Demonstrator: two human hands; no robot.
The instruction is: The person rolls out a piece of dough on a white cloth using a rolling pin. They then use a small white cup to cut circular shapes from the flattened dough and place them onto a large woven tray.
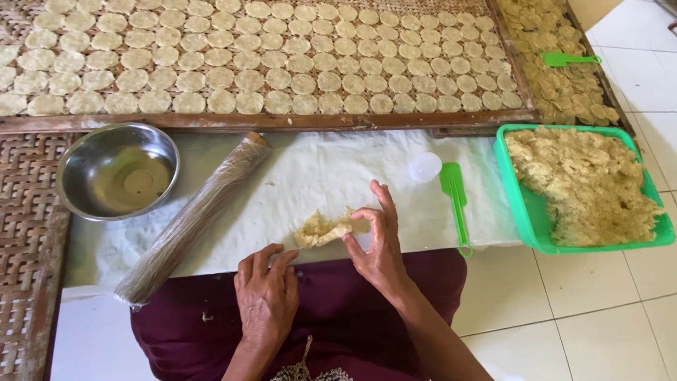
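Hands (381,240) curled beside dough lump (323,229)

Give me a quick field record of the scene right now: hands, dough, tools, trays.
right hand: pinching the dough lump on the white cloth
left hand: resting at the cloth's near edge, holding nothing
roller: plastic-wrapped, lying diagonally left of the dough
bowl: steel, far left, a little liquid inside
green spatula: right of the hand, beside a small white cup
green tub: full of dough, far right
drying tray: rows of flat discs
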